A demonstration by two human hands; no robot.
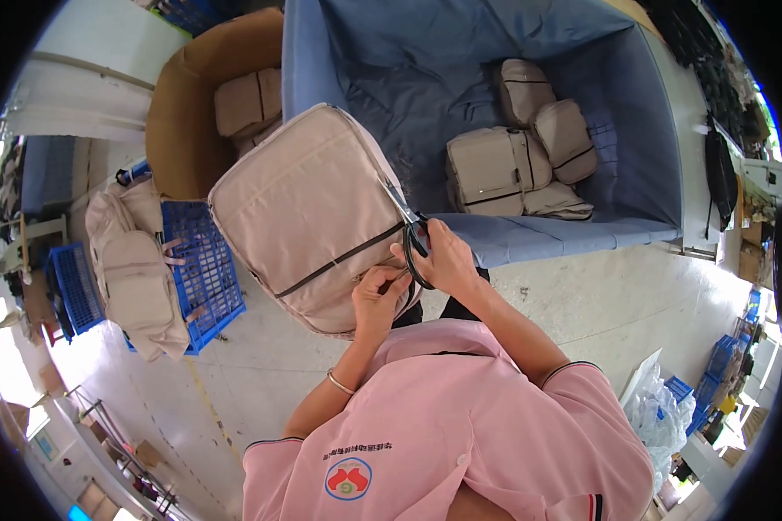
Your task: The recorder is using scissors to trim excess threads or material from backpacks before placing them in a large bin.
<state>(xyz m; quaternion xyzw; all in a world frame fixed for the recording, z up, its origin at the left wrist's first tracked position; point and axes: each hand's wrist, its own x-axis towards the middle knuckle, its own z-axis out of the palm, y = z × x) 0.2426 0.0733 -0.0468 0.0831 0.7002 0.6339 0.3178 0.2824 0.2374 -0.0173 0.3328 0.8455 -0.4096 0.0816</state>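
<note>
A beige backpack (308, 208) with a dark zipper stripe stands tilted in front of me, against the near corner of the blue cloth bin. My right hand (446, 258) is closed round the black handles of a pair of scissors (413, 227). Their metal blades lie along the bag's right side, pointing away from me. Low on the bag, near its right corner, my left hand (377, 300) has its fingertips pinched together against the fabric. Whatever is between those fingertips is too small to make out.
The blue cloth bin (573, 231) holds several beige bags (487, 169). Left of it, a brown cardboard container (178, 113) has more bags inside. Another beige backpack (139, 278) leans on a blue plastic crate (204, 278). Clear plastic wrapping (656, 417) lies at the right.
</note>
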